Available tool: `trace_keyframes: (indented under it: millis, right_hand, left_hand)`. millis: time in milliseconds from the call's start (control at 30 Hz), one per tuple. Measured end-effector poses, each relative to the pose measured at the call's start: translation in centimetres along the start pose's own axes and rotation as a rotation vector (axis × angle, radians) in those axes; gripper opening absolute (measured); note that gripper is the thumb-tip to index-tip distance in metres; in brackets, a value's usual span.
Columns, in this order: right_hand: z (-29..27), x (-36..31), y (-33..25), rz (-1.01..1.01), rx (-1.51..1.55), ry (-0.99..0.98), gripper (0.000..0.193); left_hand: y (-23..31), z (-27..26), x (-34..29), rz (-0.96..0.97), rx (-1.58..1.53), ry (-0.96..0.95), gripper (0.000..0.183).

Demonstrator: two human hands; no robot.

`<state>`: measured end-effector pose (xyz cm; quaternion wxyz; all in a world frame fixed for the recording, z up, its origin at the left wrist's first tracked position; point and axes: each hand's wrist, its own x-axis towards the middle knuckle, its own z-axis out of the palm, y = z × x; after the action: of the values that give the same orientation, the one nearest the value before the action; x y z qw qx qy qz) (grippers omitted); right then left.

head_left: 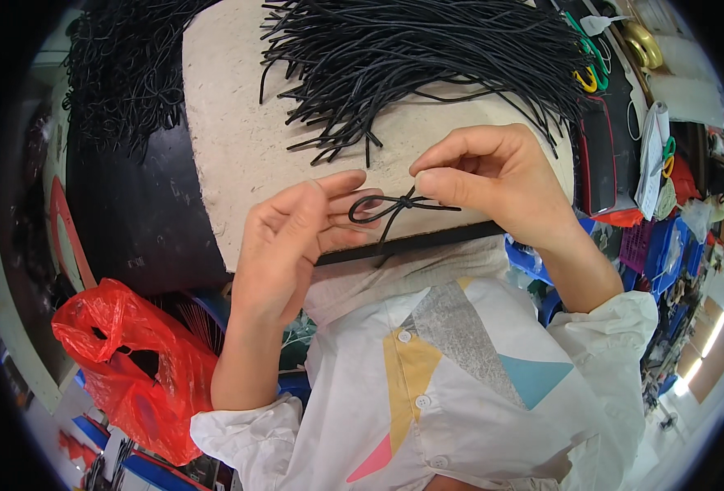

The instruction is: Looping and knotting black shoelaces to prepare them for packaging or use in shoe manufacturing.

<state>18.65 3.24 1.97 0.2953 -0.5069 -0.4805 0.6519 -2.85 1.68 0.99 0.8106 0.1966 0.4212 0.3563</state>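
Note:
A knotted black cord (405, 201) hangs above the near edge of a pale board (223, 176). It has a loop on its left side and loose ends below and to the right of the knot. My right hand (505, 176) pinches the cord by the knot between thumb and forefinger. Beside the loop is my left hand (284, 233), its fingers stretched out and apart, not gripping it. The loop's left end overlaps those fingertips; whether they touch, I cannot tell. A thick bundle of straight black cords (427, 49) lies across the board, beyond both hands.
A heap of looped black cords (125, 74) sits at the far left on a dark surface (145, 217). A red plastic bag (133, 368) hangs at lower left. On the right are a black-and-red case (598, 155), green-handled scissors (669, 151), a golden tape roll (642, 45) and blue bins (665, 254).

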Motion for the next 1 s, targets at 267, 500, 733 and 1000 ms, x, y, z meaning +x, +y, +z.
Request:
trace_keyframes:
  millis: [267,500,733,1000]
  right_hand:
    - [0.6,0.5,-0.7,0.095,0.196,0.0,0.013]
    - [1.3,0.1,0.7,-0.109,0.041,-0.04,0.015]
    - [1.8,-0.6,-0.3,0.112,0.215,-0.2,0.01]
    - [-1.7,5.9,-0.3,-0.807,-0.86,0.476,0.009]
  left_hand:
    - [0.0,1.5,0.6,0.036,0.358,-0.017,0.015]
    - [0.1,1.7,0.6,-0.111,0.098,-0.002,0.014]
    - [0.5,1.8,0.0,-0.069,0.387,-0.125,0.009]
    - [7.0,-4.1,2.0,1.199,1.472,0.743,0.013]
